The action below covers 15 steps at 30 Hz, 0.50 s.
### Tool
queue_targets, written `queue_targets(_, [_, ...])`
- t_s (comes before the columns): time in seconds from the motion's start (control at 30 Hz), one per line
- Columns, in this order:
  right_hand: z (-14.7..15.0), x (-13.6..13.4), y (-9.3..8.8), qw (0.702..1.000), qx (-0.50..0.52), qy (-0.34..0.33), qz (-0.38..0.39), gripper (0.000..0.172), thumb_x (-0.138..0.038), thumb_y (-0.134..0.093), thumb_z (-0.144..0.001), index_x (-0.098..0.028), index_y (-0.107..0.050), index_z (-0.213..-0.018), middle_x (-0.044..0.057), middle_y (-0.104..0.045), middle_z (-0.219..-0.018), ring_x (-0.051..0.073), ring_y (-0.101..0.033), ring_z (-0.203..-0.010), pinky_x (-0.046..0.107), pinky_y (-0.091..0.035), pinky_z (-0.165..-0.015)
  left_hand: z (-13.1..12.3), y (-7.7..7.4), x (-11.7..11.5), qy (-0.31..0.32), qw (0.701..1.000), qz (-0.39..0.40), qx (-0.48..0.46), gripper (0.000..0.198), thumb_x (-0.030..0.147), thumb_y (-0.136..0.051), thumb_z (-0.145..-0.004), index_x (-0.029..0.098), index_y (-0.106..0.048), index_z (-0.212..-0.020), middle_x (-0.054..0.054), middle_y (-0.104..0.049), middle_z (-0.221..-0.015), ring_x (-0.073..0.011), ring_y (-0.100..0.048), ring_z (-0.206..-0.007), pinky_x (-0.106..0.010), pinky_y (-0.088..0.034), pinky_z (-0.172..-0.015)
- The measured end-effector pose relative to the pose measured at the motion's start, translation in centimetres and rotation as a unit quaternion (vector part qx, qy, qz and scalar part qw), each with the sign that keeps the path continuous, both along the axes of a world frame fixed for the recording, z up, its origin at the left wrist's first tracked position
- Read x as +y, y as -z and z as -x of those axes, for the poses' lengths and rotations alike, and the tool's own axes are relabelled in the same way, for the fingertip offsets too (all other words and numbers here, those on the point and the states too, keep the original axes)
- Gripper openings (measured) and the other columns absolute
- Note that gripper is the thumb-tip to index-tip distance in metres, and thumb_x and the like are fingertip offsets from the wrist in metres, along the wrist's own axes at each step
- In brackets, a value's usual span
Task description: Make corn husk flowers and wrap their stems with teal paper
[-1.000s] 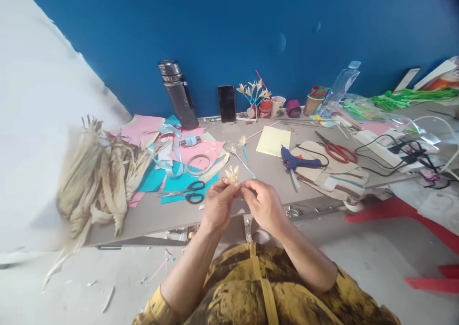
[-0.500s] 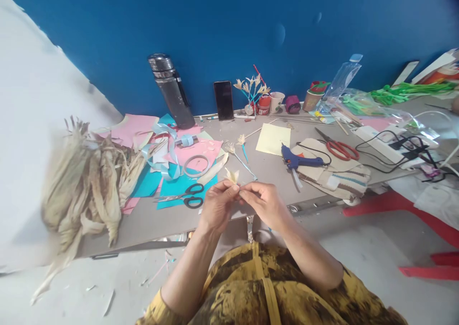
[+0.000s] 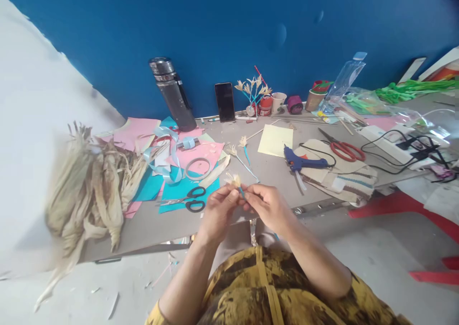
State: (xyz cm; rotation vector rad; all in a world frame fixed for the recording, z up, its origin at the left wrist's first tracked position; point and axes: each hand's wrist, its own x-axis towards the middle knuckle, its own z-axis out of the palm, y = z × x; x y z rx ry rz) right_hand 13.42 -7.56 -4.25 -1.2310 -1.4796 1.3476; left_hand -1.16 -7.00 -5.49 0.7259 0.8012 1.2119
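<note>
In front of me, at the table's near edge, a small cream husk flower [image 3: 235, 179] points away from my body. My left hand [image 3: 219, 211] pinches it at its base. My right hand [image 3: 268, 204] closes on the short blue stem [image 3: 241, 191] just below the petals, and its fingertips almost meet the left ones. Two similar flowers lie just beyond: one on a long pale stem [image 3: 247, 164], the other on a blue stem [image 3: 246, 155]. Black-handled scissors [image 3: 195, 200] rest on blue paper left of my hands.
Dried corn husks [image 3: 103, 196] heap at the left. A roll of tape [image 3: 198, 168] lies on coloured paper. To the right are a blue glue gun [image 3: 304, 161], a glove [image 3: 349, 184] and red-handled scissors [image 3: 346, 150]. A flask [image 3: 174, 98] and a phone [image 3: 224, 102] stand by the wall.
The blue stem now shows between my fingers below the flower, where it was hidden before. Both hands stay close together. The whole view has shifted slightly.
</note>
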Motion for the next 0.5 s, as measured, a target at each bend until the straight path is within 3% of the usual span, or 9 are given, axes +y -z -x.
queue_targets(0.13, [-0.5, 0.0, 0.5, 0.997, 0.057, -0.034, 0.048, 0.030, -0.040, -0.056, -0.094, -0.016, -0.069, -0.083, 0.005, -0.071, -0.075, 0.014, -0.063, -0.066, 0.023, -0.048, -0.061, 0.5, 0.0, 0.0, 0.008, 1.000, 0.009, 0.005, 0.023, 0.027, -0.089, -0.064, 0.016, -0.071, -0.073, -0.002, -0.070, -0.073, -0.0136, -0.061, -0.057, -0.031, -0.050, -0.061])
queue_targets(0.33, [0.2, -1.1, -0.1, 0.990, -0.083, 0.021, -0.109, 0.026, -0.028, -0.051, -0.096, -0.018, -0.067, -0.078, 0.003, -0.068, -0.073, 0.014, -0.058, -0.065, 0.023, -0.043, -0.062, 0.1, -0.4, 0.1, -0.034, 0.999, 0.030, 0.001, 0.024, 0.024, -0.090, -0.058, 0.015, -0.069, -0.066, 0.000, -0.066, -0.066, -0.0113, -0.059, -0.058, -0.026, -0.048, -0.060])
queue_targets(0.5, [0.4, -1.7, -1.2, 0.981, -0.104, 0.010, -0.164, 0.030, -0.021, -0.042, -0.097, -0.019, -0.067, -0.083, 0.003, -0.067, -0.078, 0.015, -0.057, -0.068, 0.024, -0.044, -0.065, 0.0, -0.6, -0.1, -0.060, 0.998, 0.022, 0.017, 0.024, 0.025, -0.089, -0.057, 0.014, -0.069, -0.065, -0.001, -0.067, -0.066, -0.0113, -0.058, -0.057, -0.026, -0.048, -0.059])
